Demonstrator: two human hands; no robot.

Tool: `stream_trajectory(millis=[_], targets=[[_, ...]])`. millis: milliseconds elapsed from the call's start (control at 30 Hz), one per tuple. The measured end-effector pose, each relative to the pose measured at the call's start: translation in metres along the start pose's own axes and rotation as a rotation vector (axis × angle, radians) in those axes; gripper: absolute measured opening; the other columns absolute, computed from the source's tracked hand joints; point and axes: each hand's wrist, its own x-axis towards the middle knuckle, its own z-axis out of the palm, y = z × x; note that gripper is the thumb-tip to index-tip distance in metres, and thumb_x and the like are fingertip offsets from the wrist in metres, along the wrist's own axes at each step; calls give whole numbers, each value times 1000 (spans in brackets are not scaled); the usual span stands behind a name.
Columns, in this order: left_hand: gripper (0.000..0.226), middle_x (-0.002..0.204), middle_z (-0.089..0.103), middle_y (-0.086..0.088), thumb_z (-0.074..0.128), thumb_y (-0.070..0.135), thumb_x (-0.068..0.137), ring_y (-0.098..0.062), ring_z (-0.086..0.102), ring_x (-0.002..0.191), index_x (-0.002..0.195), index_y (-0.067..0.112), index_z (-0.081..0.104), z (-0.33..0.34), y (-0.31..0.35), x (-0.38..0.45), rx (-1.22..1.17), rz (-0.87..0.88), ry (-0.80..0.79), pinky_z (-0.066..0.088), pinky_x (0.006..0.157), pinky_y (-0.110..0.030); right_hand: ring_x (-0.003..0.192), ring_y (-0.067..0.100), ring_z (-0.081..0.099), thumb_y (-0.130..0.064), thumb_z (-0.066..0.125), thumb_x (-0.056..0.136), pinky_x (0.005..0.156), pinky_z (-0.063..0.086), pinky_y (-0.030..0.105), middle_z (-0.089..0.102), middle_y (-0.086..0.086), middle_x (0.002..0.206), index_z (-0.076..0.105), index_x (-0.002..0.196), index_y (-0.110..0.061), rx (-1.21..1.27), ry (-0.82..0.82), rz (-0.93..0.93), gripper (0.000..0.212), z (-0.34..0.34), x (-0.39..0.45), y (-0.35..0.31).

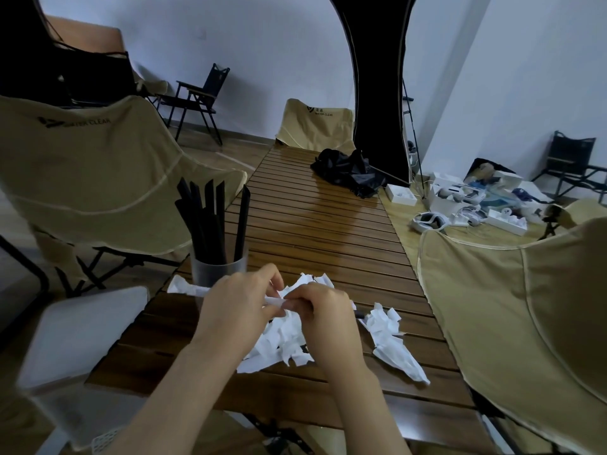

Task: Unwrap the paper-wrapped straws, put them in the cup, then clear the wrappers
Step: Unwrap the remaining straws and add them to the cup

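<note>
Hands first: I see my left hand (236, 303) and right hand (323, 315) close together over the near end of the slatted worktop (328, 231), both pinching one paper-wrapped straw (276, 302) between the fingertips. Torn white wrappers (391, 339) lie beneath and right of them. Just beyond my left hand, at the worktop's left edge, the translucent cup (218, 269) holds black straws (213, 218) upright; a black cloth bundle (348, 172) sits at the far right corner.

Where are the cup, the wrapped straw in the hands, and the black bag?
cup (219, 274), head view, on its frosted side wall.
wrapped straw (275, 302), head view, on the white paper between both hands.
black bag (348, 172), head view, on the middle of the crumpled fabric.
</note>
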Motion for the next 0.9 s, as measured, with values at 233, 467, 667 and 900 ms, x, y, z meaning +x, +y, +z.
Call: stream_trajectory(millis=[233, 467, 667, 900], targets=[[35, 96, 69, 9, 47, 59, 90, -12, 59, 93, 110, 38, 66, 3, -6, 0, 178, 24, -55, 43, 88, -30, 75, 15, 58, -3, 58, 88, 69, 51, 27, 65, -3, 83, 70, 85, -19, -73, -122, 53, 20, 1, -1, 0], [23, 82, 68, 17, 58, 59, 83, -12, 57, 91, 97, 44, 69, 5, -13, 3, 64, 32, 52, 45, 83, -32, 77, 14, 60, -4, 58, 90, 68, 51, 26, 65, -3, 84, 69, 86, -18, 49, -154, 96, 18, -8, 4, 2], [22, 84, 66, 20, 63, 59, 79, -10, 55, 91, 92, 44, 69, 5, -14, 4, 6, 68, 22, 48, 83, -33, 74, 11, 58, -2, 57, 90, 60, 42, 14, 63, -4, 78, 72, 88, -14, 56, -256, 174, 20, -24, 5, 2], [16, 81, 57, 24, 67, 51, 80, -2, 50, 88, 92, 40, 67, -1, -6, 4, -29, 164, 63, 35, 94, -29, 72, 9, 58, -2, 54, 90, 60, 43, 14, 60, -6, 78, 64, 85, -17, 48, -193, 119, 19, -19, 1, 5]])
